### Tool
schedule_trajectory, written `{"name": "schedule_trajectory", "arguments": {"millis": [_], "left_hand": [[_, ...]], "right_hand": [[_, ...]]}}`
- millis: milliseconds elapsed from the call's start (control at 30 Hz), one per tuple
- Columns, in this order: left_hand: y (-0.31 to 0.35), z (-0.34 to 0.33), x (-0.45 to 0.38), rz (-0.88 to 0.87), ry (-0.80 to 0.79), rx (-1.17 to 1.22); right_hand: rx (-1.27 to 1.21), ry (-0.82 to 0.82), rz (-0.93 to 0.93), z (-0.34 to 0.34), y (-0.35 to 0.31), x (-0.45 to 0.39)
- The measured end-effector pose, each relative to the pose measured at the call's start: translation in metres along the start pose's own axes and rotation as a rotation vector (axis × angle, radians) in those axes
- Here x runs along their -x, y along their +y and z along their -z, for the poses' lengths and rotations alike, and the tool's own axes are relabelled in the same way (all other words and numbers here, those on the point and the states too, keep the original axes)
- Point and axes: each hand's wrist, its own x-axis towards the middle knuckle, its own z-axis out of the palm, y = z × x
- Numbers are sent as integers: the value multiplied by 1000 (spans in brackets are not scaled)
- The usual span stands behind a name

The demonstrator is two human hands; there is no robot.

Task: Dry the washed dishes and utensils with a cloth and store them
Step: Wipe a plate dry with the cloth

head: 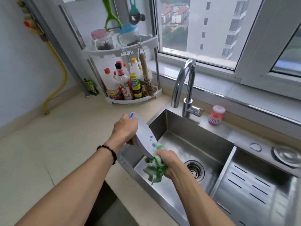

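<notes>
A white plate [145, 136] with blue marks is held on edge, tilted, above the left rim of the steel sink [192, 144]. My left hand [125, 129] grips the plate from its back, fingers curled round the rim. My right hand [167, 160] clutches a bunched green and white cloth [156, 168] against the plate's lower edge. The cloth hangs down into the basin. The plate's far face is hidden.
A chrome tap [185, 85] rises behind the sink, with a pink dish brush [215, 115] beside it. A white corner rack [130, 75] of bottles and jars stands on the beige counter [57, 136]. A slotted steel drain board [254, 185] lies to the right. The drain [194, 170] is open.
</notes>
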Motion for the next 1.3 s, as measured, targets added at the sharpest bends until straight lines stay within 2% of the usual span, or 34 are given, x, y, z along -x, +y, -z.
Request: {"name": "schedule_trajectory", "arguments": {"millis": [133, 233, 333, 400, 433, 567, 700, 767, 800, 900, 1033, 1100, 1167, 1300], "left_hand": [[11, -3, 0, 20, -95, 169], [8, -3, -2, -6, -111, 251], [-1, 2, -5, 15, -145, 352], [-7, 7, -4, 32, -181, 407], [-9, 8, -3, 31, -207, 424], [-16, 10, 7, 30, -332, 557], [-21, 22, 10, 75, -454, 647], [-24, 31, 10, 98, -487, 631], [-24, 33, 11, 101, -489, 620], [-23, 31, 16, 92, -484, 626], [-21, 36, 15, 104, -548, 608], [-21, 34, 17, 93, -561, 584], [-18, 27, 18, 66, -557, 585], [-15, 26, 17, 62, -581, 604]], "right_hand": [[19, -19, -33, 2, -2, -4], [146, 13, 7, 7, -6, -3], [321, 208, 198, 10, -16, -3], [417, 339, 441, 6, -29, 3], [442, 340, 545, 1, -35, 7], [564, 134, 764, -37, -53, 27], [1050, -293, 831, -54, -37, 40], [1161, -451, 860, -44, -36, 36], [1207, -443, 856, -41, -40, 33], [1255, -255, 800, -46, -47, 32], [1256, -418, 829, -46, -44, 49], [1264, -326, 814, -43, -48, 41], [1143, -219, 750, -49, -52, 38], [1073, -386, 798, -43, -48, 47]]}}
